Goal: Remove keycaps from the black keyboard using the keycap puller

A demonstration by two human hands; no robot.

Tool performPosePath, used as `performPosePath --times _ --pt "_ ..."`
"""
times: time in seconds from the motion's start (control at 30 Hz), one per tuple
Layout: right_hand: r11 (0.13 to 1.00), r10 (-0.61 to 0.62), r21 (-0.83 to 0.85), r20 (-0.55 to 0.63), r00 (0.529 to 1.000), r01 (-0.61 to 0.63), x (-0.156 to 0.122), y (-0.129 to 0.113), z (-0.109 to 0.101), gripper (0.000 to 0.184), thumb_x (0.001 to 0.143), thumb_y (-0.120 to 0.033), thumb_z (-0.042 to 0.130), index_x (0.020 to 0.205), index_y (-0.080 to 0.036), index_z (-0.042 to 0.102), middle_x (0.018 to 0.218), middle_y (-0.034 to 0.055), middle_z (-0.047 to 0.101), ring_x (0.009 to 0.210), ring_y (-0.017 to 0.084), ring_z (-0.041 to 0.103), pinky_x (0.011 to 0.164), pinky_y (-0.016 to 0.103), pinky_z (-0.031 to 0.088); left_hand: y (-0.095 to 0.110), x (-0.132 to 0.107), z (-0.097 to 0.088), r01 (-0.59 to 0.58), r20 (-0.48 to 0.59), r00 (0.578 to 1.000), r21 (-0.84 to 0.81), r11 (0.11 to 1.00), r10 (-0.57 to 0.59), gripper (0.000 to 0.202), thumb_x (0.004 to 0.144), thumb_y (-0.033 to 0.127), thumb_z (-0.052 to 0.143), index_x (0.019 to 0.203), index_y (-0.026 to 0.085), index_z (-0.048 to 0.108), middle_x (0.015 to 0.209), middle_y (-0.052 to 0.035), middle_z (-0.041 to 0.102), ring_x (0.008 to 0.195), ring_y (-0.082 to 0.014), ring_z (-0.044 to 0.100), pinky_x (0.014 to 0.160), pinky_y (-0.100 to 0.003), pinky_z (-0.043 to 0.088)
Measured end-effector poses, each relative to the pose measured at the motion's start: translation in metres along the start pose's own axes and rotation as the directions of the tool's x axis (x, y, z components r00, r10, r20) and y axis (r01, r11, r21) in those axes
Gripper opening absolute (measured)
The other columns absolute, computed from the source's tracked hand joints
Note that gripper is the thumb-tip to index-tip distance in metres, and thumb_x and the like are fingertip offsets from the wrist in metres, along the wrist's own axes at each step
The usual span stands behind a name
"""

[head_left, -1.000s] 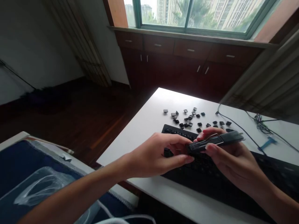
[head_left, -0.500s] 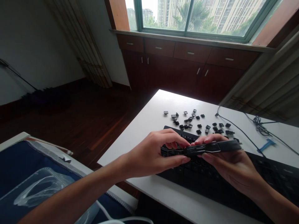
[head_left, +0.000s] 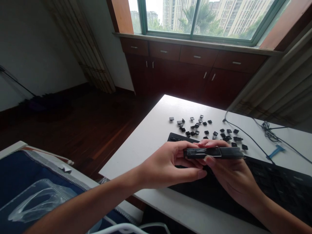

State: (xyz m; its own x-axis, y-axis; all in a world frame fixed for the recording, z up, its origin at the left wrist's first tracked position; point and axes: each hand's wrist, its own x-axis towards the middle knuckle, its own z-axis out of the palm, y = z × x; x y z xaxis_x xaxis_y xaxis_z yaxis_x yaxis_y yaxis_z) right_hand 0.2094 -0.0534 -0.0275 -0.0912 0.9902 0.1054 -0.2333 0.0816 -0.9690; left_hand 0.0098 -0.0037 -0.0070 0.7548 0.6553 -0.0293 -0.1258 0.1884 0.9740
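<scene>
While the right hand (head_left: 230, 170) pinches it between thumb in front and fingers behind, a slim black tool (head_left: 202, 152) with a bent wire along its side and a frayed, translucent right end lies level above the keyboard (head_left: 282, 178). The left hand (head_left: 162, 164) reaches in from the left, fingers curled behind the tool's left end and thumb apart below; whether those fingers grip it I cannot tell. Both hands and the tool block the view of much of the keyboard's left part. Beyond them, loose black keycaps (head_left: 197, 125) lie scattered on the far side of the white table (head_left: 136, 146). To their right, a bunched dark cable (head_left: 268, 130) sits farther off, and a blue T-shaped piece (head_left: 276, 150) lies just beyond the keyboard. Near left, clear plastic (head_left: 41, 203) rests on dark blue fabric (head_left: 14, 169).
</scene>
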Motion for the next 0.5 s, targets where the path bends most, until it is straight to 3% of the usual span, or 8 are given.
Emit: performPosePath --times 0.1,0.23,0.37,0.5 --pt "0.996 0.026 0.079 0.004 1.000 -0.027 0.001 0.005 0.005 0.019 0.092 -0.029 0.069 0.111 -0.035 0.068 0.119 0.0010 0.067 0.113 0.019 0.065 0.099 0.034 0.054 -0.004 0.005 0.002 0.000 -0.004 1.000 -0.250 0.968 -0.001 0.042 0.088 0.016 0.074 0.128 0.014 0.061 0.114 -0.0094 0.071 0.106 -0.0169 0.069 0.102 -0.034 0.054" --pt "0.999 0.038 0.033 -0.010 0.999 -0.037 0.002 0.003 0.006 0.021 0.092 -0.031 0.069 0.113 -0.033 0.068 0.104 0.0015 0.070 0.092 0.015 0.067 0.083 0.026 0.058 -0.010 0.009 -0.001 -0.026 -0.013 1.000 -0.339 0.940 0.023 0.030 0.096 0.023 0.065 0.124 0.012 0.064 0.108 -0.0096 0.073 0.097 -0.0158 0.072 0.100 -0.036 0.056" --pt "0.996 0.030 -0.075 -0.107 0.994 -0.038 0.001 -0.002 0.001 0.026 0.087 -0.032 0.075 0.112 -0.029 0.072 0.088 0.0004 0.068 0.068 0.010 0.059 0.061 0.020 0.053 -0.011 0.011 -0.003 -0.029 -0.070 0.998 -0.286 0.958 0.010 0.030 0.092 0.028 0.071 0.119 0.014 0.068 0.102 -0.0065 0.073 0.093 -0.0124 0.071 0.093 -0.026 0.057" --pt "0.995 0.028 -0.090 -0.142 0.989 -0.041 0.000 -0.005 0.000 0.024 0.082 -0.033 0.080 0.105 -0.027 0.076 0.083 0.0006 0.068 0.067 0.011 0.057 0.061 0.021 0.052 -0.006 0.009 -0.005 -0.033 -0.098 0.995 -0.013 0.999 0.032 0.033 0.089 0.033 0.075 0.117 0.015 0.071 0.103 -0.0068 0.074 0.093 -0.0143 0.070 0.081 -0.023 0.057"
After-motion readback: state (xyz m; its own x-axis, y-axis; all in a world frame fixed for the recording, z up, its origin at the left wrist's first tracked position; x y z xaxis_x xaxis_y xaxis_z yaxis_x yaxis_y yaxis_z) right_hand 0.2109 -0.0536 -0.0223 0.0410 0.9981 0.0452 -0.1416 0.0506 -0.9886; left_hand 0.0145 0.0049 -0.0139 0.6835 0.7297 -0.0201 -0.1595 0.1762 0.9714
